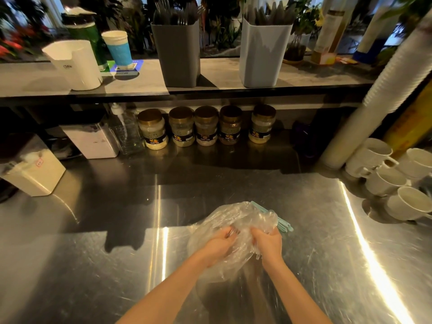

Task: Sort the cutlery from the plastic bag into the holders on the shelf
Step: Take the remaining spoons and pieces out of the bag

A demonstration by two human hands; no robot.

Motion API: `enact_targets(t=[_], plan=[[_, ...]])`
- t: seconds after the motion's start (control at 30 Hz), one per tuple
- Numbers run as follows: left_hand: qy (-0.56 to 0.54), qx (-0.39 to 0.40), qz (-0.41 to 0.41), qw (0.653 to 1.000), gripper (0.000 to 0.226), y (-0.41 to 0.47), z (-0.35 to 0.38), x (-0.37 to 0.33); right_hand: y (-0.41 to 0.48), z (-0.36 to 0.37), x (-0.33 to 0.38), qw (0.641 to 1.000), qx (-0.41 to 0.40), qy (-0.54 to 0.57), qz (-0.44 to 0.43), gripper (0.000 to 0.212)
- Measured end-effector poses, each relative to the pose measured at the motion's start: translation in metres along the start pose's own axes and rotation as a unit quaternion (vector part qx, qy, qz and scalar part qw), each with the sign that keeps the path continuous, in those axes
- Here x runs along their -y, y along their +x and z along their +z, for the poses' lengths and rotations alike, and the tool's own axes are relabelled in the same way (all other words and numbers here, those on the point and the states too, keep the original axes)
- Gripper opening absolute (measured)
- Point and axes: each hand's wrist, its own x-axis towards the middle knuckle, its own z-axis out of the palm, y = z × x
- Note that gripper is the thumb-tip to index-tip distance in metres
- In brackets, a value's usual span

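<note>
A single head-worn view looks forward and down over the steel counter, toward the shelf beyond.

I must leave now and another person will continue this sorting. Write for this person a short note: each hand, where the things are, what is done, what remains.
Hands: the left hand and the right hand both grip the plastic bag.
Things: the bag lies on the steel counter; teal cutlery pokes out at its right side. The dark grey holder and the light grey holder stand on the shelf, each with cutlery in it.
Done: bag in hand, no piece lifted out.
Left: pull the pieces out and sort them into the holders.
</note>
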Motion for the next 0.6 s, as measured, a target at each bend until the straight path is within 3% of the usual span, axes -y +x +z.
enact_targets(t=[0.17, 0.23, 0.3, 0.37, 0.53, 0.6], plan=[[-0.104, -0.117, -0.021, 0.987, 0.018, 0.005, -0.001, -0.006, -0.006, -0.002, 0.013, 0.997, -0.024, 0.03, -0.064, 0.022], [-0.216, -0.193, -0.049, 0.956, 0.025, 0.005, -0.001, -0.016, -0.011, -0.004, 0.022, 0.992, -0.036, 0.041, -0.11, 0.034], [-0.357, -0.226, -0.074, 0.903, 0.025, 0.006, -0.004, -0.029, -0.014, -0.004, 0.033, 0.986, -0.028, 0.017, -0.165, 0.034], [-0.448, -0.203, -0.104, 0.865, 0.023, 0.004, -0.01, -0.041, -0.012, -0.001, 0.041, 0.98, 0.0, -0.041, -0.197, 0.035], [-0.384, -0.079, -0.129, 0.911, 0.016, -0.003, -0.021, -0.048, -0.006, 0.002, 0.044, 0.984, -0.03, -0.055, -0.166, 0.025], [-0.43, -0.069, -0.1, 0.895, 0.014, -0.005, -0.027, -0.049, -0.005, -0.001, 0.042, 0.983, -0.066, -0.075, -0.156, 0.022]])
